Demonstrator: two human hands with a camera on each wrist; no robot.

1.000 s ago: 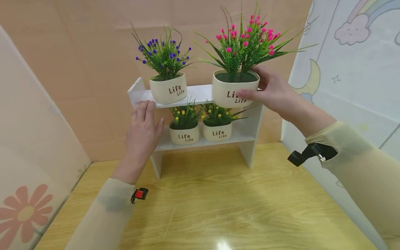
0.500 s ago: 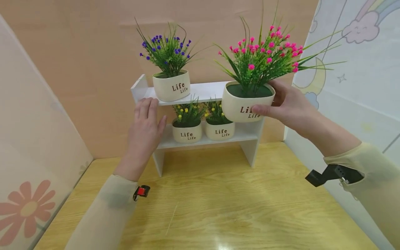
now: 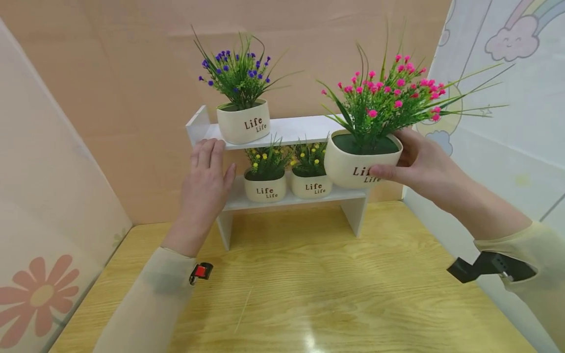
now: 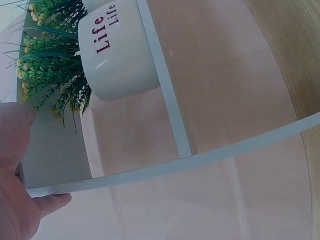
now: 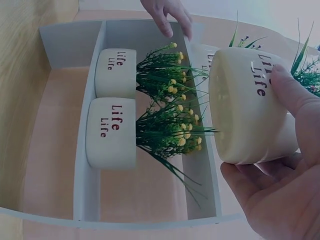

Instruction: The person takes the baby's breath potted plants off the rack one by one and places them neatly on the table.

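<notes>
A two-tier white shelf rack [image 3: 300, 128] stands on the table. My left hand [image 3: 204, 186] holds its upper left corner, the thumb in front and fingers over the top board; in the left wrist view, a fingertip [image 4: 56, 202] shows outside the side panel. My right hand [image 3: 430, 171] grips a cream flowerpot with pink flowers [image 3: 363, 159], thumb across its "Life" lettering, fingers behind. That pot hangs in front of the rack's right side, off the boards. A pot with purple flowers [image 3: 243, 122] sits on the top board's left.
Two pots with yellow flowers, a left one [image 3: 265, 190] and a right one [image 3: 309, 186], stand side by side on the lower board. The wooden table [image 3: 282, 284] reaches in front of the rack. Patterned walls [image 3: 499, 162] border the sides and a peach wall backs it.
My right hand has carried the pink-flowered pot right, downward and toward me, away from the top board. My left hand stays on the rack's corner.
</notes>
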